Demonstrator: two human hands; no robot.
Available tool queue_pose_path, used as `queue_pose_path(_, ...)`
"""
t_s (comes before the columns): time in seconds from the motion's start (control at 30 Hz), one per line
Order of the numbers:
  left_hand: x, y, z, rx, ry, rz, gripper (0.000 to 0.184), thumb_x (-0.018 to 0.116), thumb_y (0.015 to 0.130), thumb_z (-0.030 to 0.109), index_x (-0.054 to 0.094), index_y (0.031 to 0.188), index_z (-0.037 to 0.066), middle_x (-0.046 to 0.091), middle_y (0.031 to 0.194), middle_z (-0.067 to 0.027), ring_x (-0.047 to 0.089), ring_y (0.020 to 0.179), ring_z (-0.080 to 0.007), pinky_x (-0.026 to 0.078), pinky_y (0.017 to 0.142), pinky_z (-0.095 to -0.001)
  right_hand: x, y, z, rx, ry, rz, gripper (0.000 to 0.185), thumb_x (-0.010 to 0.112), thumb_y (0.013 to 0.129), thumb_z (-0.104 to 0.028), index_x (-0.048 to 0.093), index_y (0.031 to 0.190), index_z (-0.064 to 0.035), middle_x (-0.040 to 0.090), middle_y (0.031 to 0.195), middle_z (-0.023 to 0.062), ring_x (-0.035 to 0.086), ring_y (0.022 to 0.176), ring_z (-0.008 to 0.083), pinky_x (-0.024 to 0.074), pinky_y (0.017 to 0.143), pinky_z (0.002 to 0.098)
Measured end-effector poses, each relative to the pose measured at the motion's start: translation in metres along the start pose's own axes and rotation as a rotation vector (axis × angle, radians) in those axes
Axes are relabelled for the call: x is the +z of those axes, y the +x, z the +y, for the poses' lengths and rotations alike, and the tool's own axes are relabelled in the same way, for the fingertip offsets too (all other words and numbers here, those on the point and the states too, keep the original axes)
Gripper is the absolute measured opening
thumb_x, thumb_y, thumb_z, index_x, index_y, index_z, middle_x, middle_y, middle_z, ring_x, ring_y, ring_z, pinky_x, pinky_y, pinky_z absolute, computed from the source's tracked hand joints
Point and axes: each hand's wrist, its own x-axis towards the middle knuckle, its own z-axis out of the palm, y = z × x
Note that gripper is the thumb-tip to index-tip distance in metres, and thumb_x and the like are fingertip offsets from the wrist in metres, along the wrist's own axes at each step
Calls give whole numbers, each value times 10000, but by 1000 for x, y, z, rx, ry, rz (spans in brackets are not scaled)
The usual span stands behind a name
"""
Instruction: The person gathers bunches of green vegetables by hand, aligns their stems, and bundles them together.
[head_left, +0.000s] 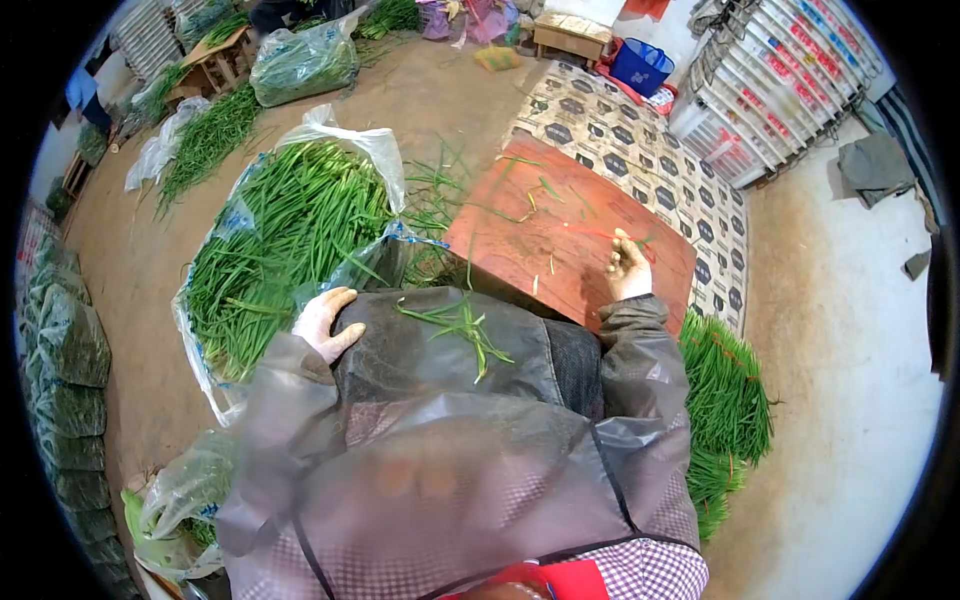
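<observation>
My left hand [325, 322], in a pale glove, rests on the dark apron [390, 335] over my knee. Its fingers are spread and nothing is in them. Just beyond it stands a plastic-lined bag [395, 165] full of loose long green chives [290, 225]. Over the wooden board [560, 255], my right hand [628, 268] is closed in a pinch on a thin red band [597, 232]. Bits of green and pale stalk lie scattered on that board. A few loose green stalks [460, 328] lie across my lap.
Banded chive bundles [725, 395] stand to the right of my arm. A patterned mat [690, 190] lies beyond the board, near stacked white crates [775, 85] and a blue basket [641, 66]. Filled bags [72, 340] line the left side. Another person's dark clothing [280, 14] shows at the back.
</observation>
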Motion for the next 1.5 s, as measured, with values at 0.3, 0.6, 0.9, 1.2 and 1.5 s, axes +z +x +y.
queue_pose_path(0.3,-40,-2,-9,-48,-135,-43,428,675,851,291,595,1214,79,524,1308,-183,470,1242,-334,360,1057,-409,-25,32,-1,422,-956,23,349,499,945,-352,659,966,-43,691,755,61,597,542,135,435,473,277)
queue_pose_path(0.6,-103,26,-56,-190,-14,283,332,608,860,197,624,1164,65,631,1169,-142,585,1114,-295,444,984,-358,195,0,6,241,-852,-616,326,483,960,-266,636,1126,-32,624,858,19,580,704,94,454,628,224)
queue_pose_path(0.9,-40,157,-39,-685,181,-33,1034,759,717,459,210,1454,-17,421,1388,-228,451,1261,-325,367,1068,-353,303,44,183,-428,-1144,-443,678,727,777,-292,446,1308,23,492,1259,209,504,1127,310,429,932,417)
queue_pose_path(1.2,2,184,-48,-715,286,-77,944,765,684,273,261,1444,28,476,1281,-220,513,1134,-332,436,908,-476,286,103,257,236,-556,-451,405,687,831,-265,627,1113,19,635,1010,89,586,824,194,476,721,330)
queue_pose_path(1.5,50,204,-75,-688,405,47,834,610,808,201,160,1491,38,505,1231,-223,537,1063,-337,425,848,-444,291,99,241,295,-670,-258,384,470,953,-339,614,1147,-40,615,1096,97,570,886,204,478,762,352)
